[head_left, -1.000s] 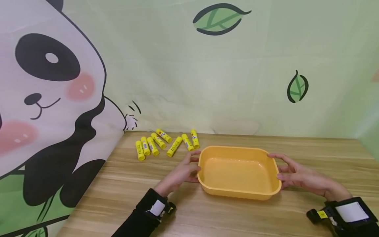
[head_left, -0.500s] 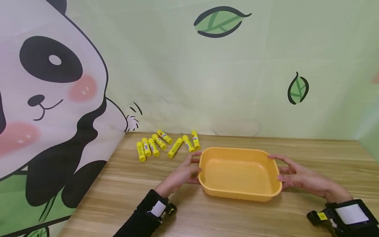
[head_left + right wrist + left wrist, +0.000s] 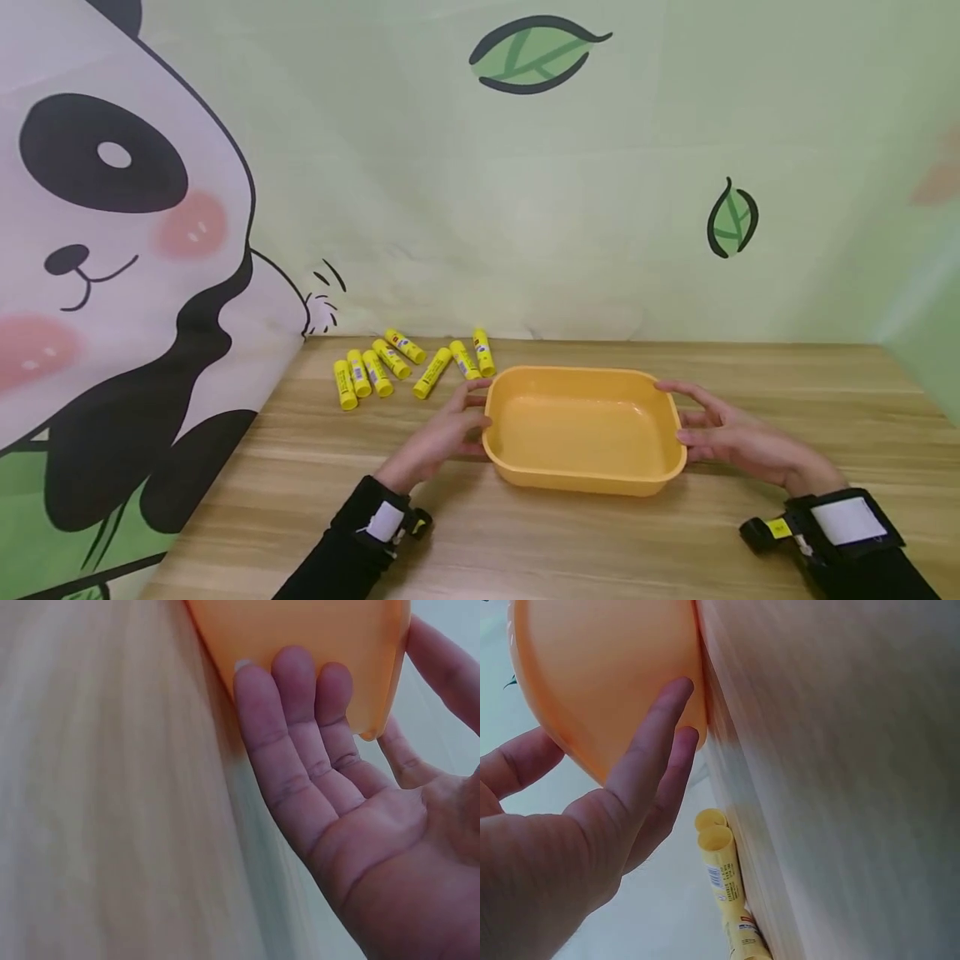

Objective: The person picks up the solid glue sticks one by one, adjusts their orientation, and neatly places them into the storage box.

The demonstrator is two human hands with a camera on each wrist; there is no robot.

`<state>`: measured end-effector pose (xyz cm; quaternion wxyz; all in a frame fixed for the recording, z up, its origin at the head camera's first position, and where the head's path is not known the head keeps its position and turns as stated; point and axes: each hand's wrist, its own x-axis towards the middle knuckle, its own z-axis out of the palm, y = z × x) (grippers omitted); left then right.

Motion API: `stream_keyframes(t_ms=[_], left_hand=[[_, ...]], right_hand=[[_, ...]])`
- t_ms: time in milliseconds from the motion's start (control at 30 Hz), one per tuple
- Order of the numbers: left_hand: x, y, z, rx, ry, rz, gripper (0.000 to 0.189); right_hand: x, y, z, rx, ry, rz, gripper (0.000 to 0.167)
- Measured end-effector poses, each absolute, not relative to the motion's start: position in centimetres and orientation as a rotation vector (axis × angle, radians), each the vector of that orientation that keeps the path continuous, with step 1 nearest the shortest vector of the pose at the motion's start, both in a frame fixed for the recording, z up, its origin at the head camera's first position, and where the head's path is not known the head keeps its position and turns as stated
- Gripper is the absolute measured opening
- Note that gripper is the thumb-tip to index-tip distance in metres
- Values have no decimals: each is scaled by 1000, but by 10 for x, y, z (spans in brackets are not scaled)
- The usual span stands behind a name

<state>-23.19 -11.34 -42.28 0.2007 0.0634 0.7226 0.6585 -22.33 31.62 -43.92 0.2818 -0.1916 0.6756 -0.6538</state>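
Observation:
A yellow-orange plastic basin [image 3: 585,429] sits on the wooden table, its inside bare. My left hand [image 3: 435,433] holds its left end, thumb near the rim and fingers along the outer wall. Opposite it, my right hand [image 3: 738,437] grips the right end in the same manner. In the right wrist view, several fingertips [image 3: 292,675] press the outer wall of the basin [image 3: 315,630]. The left wrist view shows fingers [image 3: 656,739] spread against the basin's outside [image 3: 607,675].
Several yellow glue sticks [image 3: 432,372] lie scattered on the table [image 3: 285,483] behind and left of the basin, near the back wall. That wall carries a cloth [image 3: 420,183] printed with a panda and leaves. Black wrist straps with small cameras sit on both forearms.
The head view has shifted slightly, so the basin, hands and glue sticks all appear a little further left. Both hands keep the same hold on the basin.

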Motion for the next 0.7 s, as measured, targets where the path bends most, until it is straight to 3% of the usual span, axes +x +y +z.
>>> stream_keyframes(t_ms=[700], left_hand=[[-230, -111, -420, 208, 2031, 1837, 64]], right_hand=[[-223, 322, -455, -517, 1540, -1964, 66]])
